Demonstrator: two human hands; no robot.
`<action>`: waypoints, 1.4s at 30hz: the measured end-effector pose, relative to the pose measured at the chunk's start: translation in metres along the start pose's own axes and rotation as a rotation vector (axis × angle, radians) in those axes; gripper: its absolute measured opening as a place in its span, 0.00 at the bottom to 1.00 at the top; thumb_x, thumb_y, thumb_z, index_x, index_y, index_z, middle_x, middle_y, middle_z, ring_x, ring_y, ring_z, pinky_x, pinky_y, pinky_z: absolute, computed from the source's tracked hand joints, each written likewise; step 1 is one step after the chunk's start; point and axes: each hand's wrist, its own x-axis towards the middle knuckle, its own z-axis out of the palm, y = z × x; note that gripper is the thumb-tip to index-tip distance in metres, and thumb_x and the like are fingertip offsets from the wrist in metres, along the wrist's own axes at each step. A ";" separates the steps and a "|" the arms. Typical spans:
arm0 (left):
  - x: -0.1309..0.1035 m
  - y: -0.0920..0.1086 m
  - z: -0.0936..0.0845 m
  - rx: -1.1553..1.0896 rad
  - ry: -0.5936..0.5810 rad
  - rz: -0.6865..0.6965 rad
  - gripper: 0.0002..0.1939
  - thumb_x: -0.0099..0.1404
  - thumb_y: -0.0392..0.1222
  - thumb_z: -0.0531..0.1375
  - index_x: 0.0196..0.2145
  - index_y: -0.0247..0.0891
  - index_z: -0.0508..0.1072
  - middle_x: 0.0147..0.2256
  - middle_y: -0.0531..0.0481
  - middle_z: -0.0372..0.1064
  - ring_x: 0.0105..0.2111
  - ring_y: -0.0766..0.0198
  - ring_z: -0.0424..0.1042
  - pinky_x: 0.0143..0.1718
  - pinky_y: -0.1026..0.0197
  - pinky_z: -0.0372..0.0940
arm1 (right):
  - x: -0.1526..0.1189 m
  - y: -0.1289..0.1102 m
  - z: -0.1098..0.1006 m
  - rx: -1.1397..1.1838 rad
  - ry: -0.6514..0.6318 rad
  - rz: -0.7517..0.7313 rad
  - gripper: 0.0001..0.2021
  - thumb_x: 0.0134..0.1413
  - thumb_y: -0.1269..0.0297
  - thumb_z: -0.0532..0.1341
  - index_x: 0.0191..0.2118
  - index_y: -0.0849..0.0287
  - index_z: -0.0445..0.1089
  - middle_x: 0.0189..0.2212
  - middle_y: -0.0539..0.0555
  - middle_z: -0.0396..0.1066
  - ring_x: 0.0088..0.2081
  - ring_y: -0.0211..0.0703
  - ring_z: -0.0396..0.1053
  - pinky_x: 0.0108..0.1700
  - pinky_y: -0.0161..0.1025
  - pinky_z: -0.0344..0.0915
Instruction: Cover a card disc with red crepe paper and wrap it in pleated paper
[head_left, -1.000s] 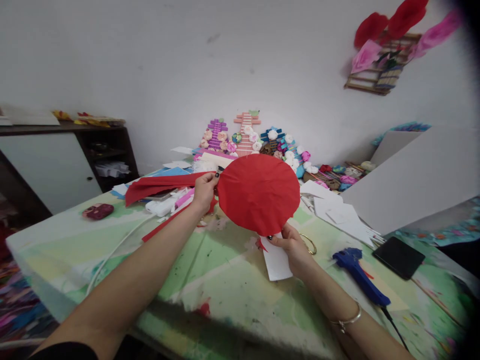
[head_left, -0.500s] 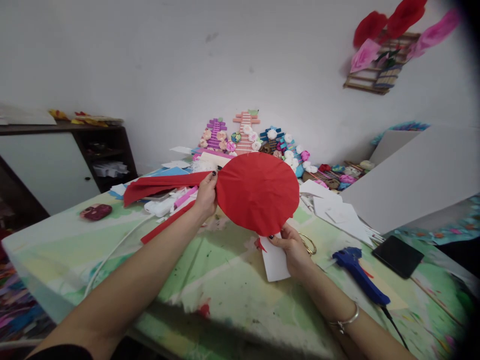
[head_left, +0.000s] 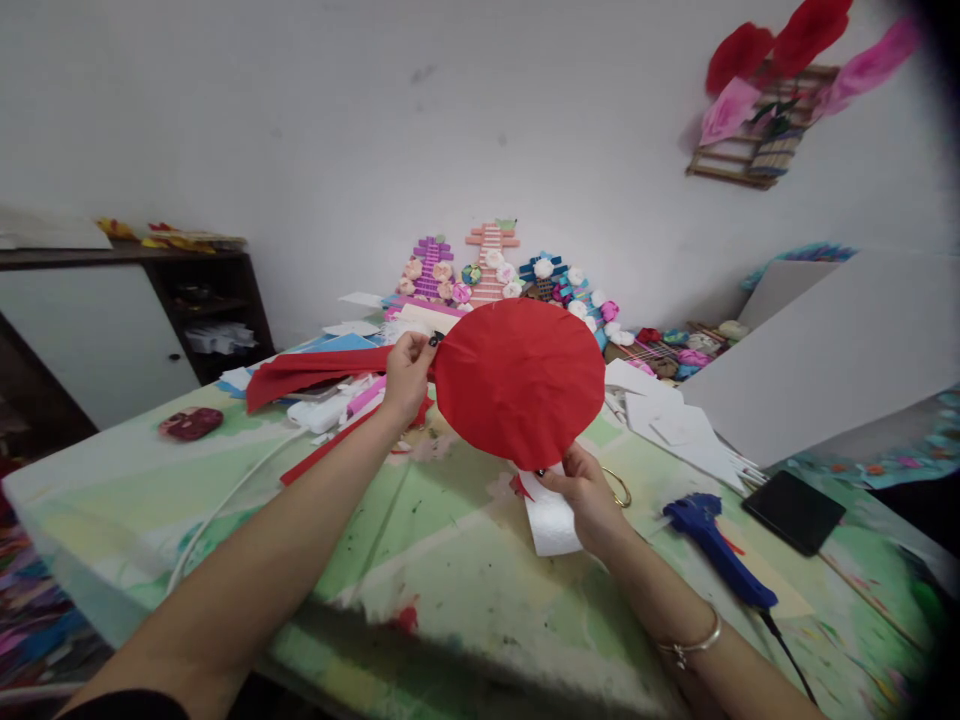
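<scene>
A red round disc, its paper-like surface lightly wrinkled, is held up above the table. My left hand is closed in a pinch at its left edge. At the lower right rim, my right hand pinches the disc with the thumb in front. Below the disc, beside my right fingers, is a white piece with a curved, shiny face; whether I hold it too is unclear. A gold-coloured handle loop shows just behind my right hand. Long red strips lie left of my left hand.
To the right are a blue glue gun with its cord, a black flat square and white sheets. A white power strip and a dark red object sit left. Colourful flower-decorated crafts stand at the back.
The disc has risen slightly and tilted a little. My left hand has shifted slightly left and its fingers have bent more. The white piece beneath now looks more curved.
</scene>
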 end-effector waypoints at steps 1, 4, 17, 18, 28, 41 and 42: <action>0.001 0.001 -0.001 -0.015 -0.012 -0.035 0.14 0.57 0.50 0.64 0.28 0.39 0.65 0.24 0.56 0.62 0.20 0.70 0.62 0.19 0.69 0.58 | 0.000 0.000 0.000 -0.013 -0.006 -0.008 0.19 0.33 0.76 0.63 0.38 0.56 0.66 0.29 0.49 0.74 0.27 0.47 0.74 0.31 0.44 0.69; 0.003 0.002 -0.004 -0.077 -0.075 -0.137 0.15 0.54 0.49 0.66 0.27 0.38 0.65 0.23 0.56 0.62 0.19 0.71 0.61 0.19 0.69 0.57 | 0.000 -0.001 0.000 -0.025 -0.018 -0.032 0.18 0.34 0.76 0.63 0.37 0.56 0.67 0.28 0.48 0.73 0.25 0.45 0.72 0.32 0.44 0.69; 0.009 -0.003 -0.009 -0.231 -0.165 -0.323 0.10 0.54 0.42 0.65 0.26 0.36 0.68 0.25 0.52 0.70 0.22 0.68 0.68 0.24 0.67 0.64 | 0.000 0.000 -0.001 0.050 -0.016 0.026 0.20 0.34 0.75 0.66 0.39 0.56 0.67 0.31 0.51 0.75 0.27 0.48 0.74 0.31 0.44 0.69; 0.009 -0.003 -0.009 -0.238 -0.160 -0.331 0.09 0.53 0.41 0.65 0.27 0.36 0.68 0.25 0.52 0.70 0.23 0.68 0.68 0.24 0.67 0.64 | 0.000 -0.001 -0.001 0.051 -0.017 0.025 0.20 0.34 0.75 0.66 0.39 0.56 0.67 0.31 0.51 0.75 0.27 0.48 0.74 0.31 0.44 0.69; 0.008 -0.001 -0.012 -0.158 -0.185 -0.295 0.12 0.54 0.46 0.64 0.29 0.36 0.68 0.25 0.52 0.69 0.21 0.67 0.69 0.22 0.65 0.64 | 0.002 -0.002 -0.005 -0.007 0.033 -0.063 0.17 0.34 0.75 0.65 0.35 0.57 0.67 0.29 0.49 0.75 0.26 0.44 0.73 0.31 0.41 0.68; 0.001 0.002 -0.006 -0.110 -0.284 -0.280 0.11 0.52 0.42 0.64 0.31 0.36 0.66 0.25 0.54 0.66 0.22 0.68 0.68 0.21 0.67 0.62 | 0.003 -0.003 -0.007 0.030 0.033 -0.026 0.19 0.34 0.74 0.66 0.37 0.58 0.67 0.27 0.50 0.76 0.26 0.47 0.74 0.29 0.41 0.68; 0.002 0.002 -0.007 -0.085 -0.287 -0.262 0.11 0.52 0.42 0.63 0.30 0.37 0.65 0.24 0.55 0.66 0.22 0.69 0.67 0.20 0.69 0.61 | 0.003 -0.003 -0.008 0.029 0.032 -0.027 0.18 0.34 0.74 0.66 0.37 0.58 0.67 0.28 0.50 0.76 0.26 0.47 0.74 0.30 0.41 0.68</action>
